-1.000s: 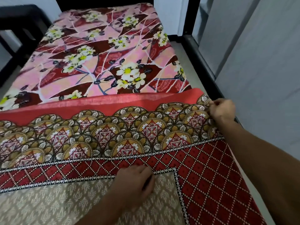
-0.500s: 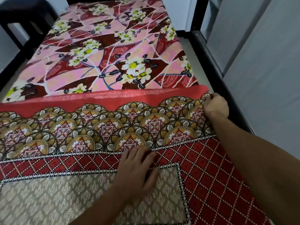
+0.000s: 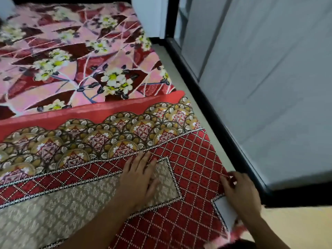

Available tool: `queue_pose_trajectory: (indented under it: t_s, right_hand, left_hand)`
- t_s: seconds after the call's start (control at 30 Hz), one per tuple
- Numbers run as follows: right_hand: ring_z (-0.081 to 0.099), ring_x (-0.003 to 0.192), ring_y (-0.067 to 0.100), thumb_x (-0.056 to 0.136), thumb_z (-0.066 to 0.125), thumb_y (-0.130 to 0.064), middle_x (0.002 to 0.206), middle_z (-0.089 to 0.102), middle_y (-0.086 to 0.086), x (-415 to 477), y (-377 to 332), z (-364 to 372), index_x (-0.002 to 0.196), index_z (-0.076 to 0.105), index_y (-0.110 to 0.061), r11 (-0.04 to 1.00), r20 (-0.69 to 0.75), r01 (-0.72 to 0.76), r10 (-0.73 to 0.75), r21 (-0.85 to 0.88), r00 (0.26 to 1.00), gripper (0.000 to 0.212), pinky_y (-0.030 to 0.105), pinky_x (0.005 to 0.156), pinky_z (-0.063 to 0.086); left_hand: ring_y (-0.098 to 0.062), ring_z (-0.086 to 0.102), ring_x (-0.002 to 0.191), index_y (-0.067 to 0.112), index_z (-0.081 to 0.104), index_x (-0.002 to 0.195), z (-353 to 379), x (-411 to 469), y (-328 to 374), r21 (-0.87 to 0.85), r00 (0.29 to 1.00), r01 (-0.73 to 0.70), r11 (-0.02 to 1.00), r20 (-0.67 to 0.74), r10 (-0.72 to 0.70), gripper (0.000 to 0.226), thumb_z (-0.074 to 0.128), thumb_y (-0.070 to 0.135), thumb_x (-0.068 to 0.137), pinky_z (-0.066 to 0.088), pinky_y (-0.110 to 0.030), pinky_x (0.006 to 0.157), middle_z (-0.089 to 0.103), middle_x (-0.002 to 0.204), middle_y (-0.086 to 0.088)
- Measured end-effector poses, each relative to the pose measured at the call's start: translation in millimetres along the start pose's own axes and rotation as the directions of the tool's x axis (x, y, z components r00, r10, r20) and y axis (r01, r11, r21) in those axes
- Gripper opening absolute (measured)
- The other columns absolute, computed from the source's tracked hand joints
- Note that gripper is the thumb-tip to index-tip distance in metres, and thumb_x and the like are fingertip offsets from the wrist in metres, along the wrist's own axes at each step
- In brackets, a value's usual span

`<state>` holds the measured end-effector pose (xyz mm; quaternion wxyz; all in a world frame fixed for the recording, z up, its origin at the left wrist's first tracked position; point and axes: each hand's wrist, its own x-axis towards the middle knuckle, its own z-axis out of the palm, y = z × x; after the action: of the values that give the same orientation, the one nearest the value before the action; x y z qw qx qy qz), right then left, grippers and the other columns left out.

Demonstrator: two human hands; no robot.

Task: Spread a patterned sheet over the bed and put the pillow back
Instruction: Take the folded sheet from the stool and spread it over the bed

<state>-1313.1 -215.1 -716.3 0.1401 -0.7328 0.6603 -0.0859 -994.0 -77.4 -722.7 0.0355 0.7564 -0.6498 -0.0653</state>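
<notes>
A red patterned sheet [image 3: 190,159] with gold scallops, a diamond grid and a beige centre covers the near part of the bed. Beyond its red hem lies the pink floral bedcover [image 3: 75,56]. My left hand [image 3: 140,178] lies flat, fingers straight, on the beige panel near its corner. My right hand [image 3: 240,193] is at the sheet's right edge, fingers curled and pinching the red cloth there. No pillow is in view.
A black bed frame rail [image 3: 203,97] runs along the right side, with a grey wall panel [image 3: 269,87] behind it. A pale strip of mattress edge [image 3: 181,76] shows between sheet and rail. Cream floor [image 3: 296,229] lies at the lower right.
My right hand has left the sheet's far right corner and come back toward me along the right edge. The left hand has stayed flat on the sheet. The view has swung right.
</notes>
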Motion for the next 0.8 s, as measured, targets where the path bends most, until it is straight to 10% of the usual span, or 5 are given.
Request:
queue_pose_trajectory:
  t_s: [0.13,0.4,0.63,0.8]
  right_hand:
    - [0.063,0.077,0.022,0.094,0.058,-0.047,0.093,0.068,0.002,-56.4,17.8,-4.3,0.088,0.067,-0.026,0.995,0.002,-0.099,0.099,-0.002,0.995,0.023,0.038,0.07,0.056]
    - [0.06,0.099,0.025,0.099,0.057,-0.041,0.109,0.068,0.003,-93.0,14.4,-21.4,0.104,0.076,-0.024,0.992,-0.175,-0.124,0.123,0.007,0.977,0.027,0.04,0.09,0.049]
    - [0.059,0.1,0.021,0.096,0.062,-0.036,0.11,0.068,0.0,-110.9,7.4,-36.8,0.109,0.076,-0.021,0.958,-0.364,0.283,-0.253,0.033,0.896,0.024,0.046,0.088,0.049]
    - [0.059,0.094,0.011,0.091,0.073,-0.027,0.104,0.071,-0.003,-110.2,7.1,-39.3,0.106,0.077,-0.019,0.882,-0.359,0.461,-0.4,0.101,0.844,0.018,0.029,0.083,0.051]
  left_hand:
    - [-0.028,0.018,0.153,0.018,0.038,0.154,-33.1,-5.4,30.5,0.001,0.992,-0.126,0.992,0.014,0.126,0.065,0.018,0.053,0.103,0.021,-0.052,0.121,0.03,0.162,-0.01]
    - [-0.027,0.018,0.153,0.021,0.035,0.154,-53.9,-15.3,106.5,0.006,0.946,-0.323,0.946,0.014,0.323,0.061,0.031,0.046,0.098,0.023,-0.053,0.121,0.029,0.163,-0.008]
    - [-0.023,0.0,0.155,0.029,0.015,0.157,-51.7,-17.5,159.9,-0.053,0.931,-0.356,0.933,0.07,0.359,0.065,0.042,0.035,0.098,0.015,-0.047,0.123,0.01,0.167,-0.003]
    - [-0.026,0.024,0.151,0.03,0.044,0.139,-46.4,0.5,182.2,-0.061,0.89,-0.456,0.888,-0.053,0.453,0.05,0.058,0.025,0.092,0.035,-0.043,0.114,0.038,0.156,-0.003]
